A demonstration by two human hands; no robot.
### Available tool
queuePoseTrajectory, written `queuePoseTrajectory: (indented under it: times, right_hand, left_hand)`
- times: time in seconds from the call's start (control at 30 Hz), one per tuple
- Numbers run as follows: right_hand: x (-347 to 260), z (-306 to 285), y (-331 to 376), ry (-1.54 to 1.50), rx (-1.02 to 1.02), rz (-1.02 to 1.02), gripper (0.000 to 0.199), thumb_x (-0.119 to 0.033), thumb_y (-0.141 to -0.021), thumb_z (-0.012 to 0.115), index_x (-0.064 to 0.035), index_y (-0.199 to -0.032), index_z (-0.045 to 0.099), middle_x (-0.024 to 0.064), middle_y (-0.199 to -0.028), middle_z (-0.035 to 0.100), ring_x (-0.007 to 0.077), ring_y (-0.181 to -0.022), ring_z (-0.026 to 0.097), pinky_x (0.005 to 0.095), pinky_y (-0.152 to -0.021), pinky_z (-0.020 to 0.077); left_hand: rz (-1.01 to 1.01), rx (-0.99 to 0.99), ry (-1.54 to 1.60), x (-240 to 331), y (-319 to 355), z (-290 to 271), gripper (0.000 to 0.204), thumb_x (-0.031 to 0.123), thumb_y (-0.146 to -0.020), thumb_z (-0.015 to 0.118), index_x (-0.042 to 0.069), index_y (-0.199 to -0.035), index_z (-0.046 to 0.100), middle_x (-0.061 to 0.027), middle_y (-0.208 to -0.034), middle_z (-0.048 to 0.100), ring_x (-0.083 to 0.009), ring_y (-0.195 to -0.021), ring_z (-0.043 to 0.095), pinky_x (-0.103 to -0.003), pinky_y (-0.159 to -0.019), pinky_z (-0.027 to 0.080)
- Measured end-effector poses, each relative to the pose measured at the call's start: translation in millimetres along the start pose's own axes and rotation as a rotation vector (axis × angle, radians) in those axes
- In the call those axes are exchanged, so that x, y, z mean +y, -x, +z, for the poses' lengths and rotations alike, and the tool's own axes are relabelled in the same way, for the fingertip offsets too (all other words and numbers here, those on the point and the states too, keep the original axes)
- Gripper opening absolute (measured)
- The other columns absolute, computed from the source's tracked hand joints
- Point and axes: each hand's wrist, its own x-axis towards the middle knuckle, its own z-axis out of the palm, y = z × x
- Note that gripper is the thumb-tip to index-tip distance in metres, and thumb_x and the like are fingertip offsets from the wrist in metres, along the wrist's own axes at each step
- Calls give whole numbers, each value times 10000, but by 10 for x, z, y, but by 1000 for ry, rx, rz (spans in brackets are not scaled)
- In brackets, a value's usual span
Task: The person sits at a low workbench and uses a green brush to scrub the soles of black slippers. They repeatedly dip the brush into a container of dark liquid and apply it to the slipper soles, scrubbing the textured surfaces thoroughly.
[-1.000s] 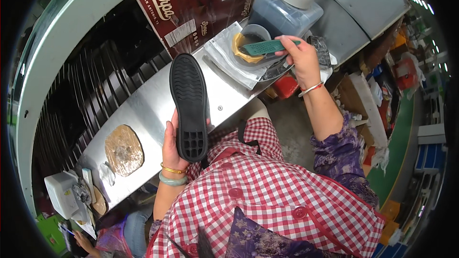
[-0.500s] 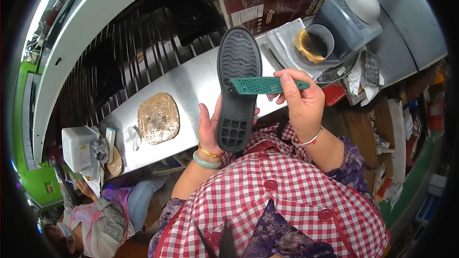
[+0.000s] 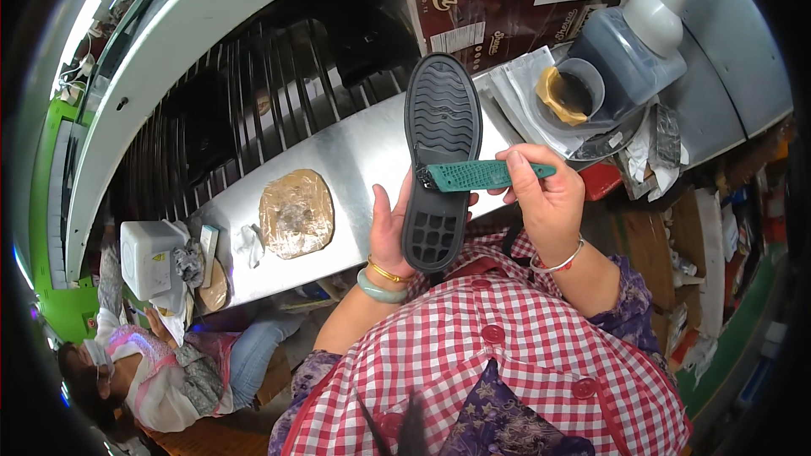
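A black shoe sole stands lengthwise before me, wavy ridges at its far end and square hollows at its near end. My left hand supports it from the left and underneath, thumb stretched out beside it and fingertips showing at the right edge. In my right hand a green brush with a perforated, flat handle is pinched between thumb and fingers. Its dark bristle end touches the left rim of the sole, at the narrow middle. A wet-looking shine lies around that spot.
A steel ledge holds a brown tape-wrapped pad and crumpled white tissue. Dark rollers run behind it. At right are a cup of dark liquid and a white-spouted bottle. A co-worker sits at lower left.
The brush tip has moved a little along the sole's left rim toward the heel end. The whole view has shifted slightly, so the surroundings sit further right.
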Motion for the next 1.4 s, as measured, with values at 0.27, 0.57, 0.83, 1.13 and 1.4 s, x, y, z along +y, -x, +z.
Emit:
queuePoseTrajectory:
  times: [0.27, 0.57, 0.83, 1.13, 1.4]
  right_hand:
    - [-107, 66, 95, 29, -62, 36, 148, -101, -945, 534, 25, -947, 611, 55, -760, 648, 82, -637, 619, 187, -542, 469]
    - [-222, 100, 150, 51, -88, 54, 144, -69, -931, 544, 51, -947, 621, 71, -791, 655, 83, -666, 619, 216, -597, 516]
    - [-298, 78, 213, 92, -136, 64, 134, -69, -925, 550, 42, -941, 624, 71, -759, 659, 93, -654, 631, 218, -573, 509]
    - [-457, 41, 190, 271, -249, -81, 93, -39, -889, 565, 19, -889, 637, 75, -685, 638, 114, -573, 607, 232, -537, 454]
    - [-581, -6, 44, 291, -485, -160, 82, -50, -871, 588, 8, -890, 644, 82, -665, 615, 141, -541, 582, 248, -520, 432]
  left_hand:
    - [48, 111, 87, 22, -32, 48, 836, 720, -876, 236, 143, -1477, 157, -146, -1379, 409, -306, -1192, 494, -440, -991, 440]
    - [57, 108, 169, 68, -83, 112, 818, 719, -878, 226, 161, -1475, 179, -152, -1415, 376, -388, -1255, 428, -493, -1027, 394]
    - [52, 128, 140, 68, -88, 147, 802, 718, -881, 195, 170, -1466, 209, -155, -1392, 399, -365, -1233, 456, -491, -977, 447]
    - [24, 104, 141, 101, -71, 189, 808, 711, -885, 212, 153, -1470, 206, -171, -1416, 369, -392, -1240, 442, -528, -998, 420]
    - [-56, 55, 211, 146, 18, 269, 815, 700, -894, 163, 125, -1471, 197, -169, -1387, 412, -361, -1219, 479, -477, -992, 439]
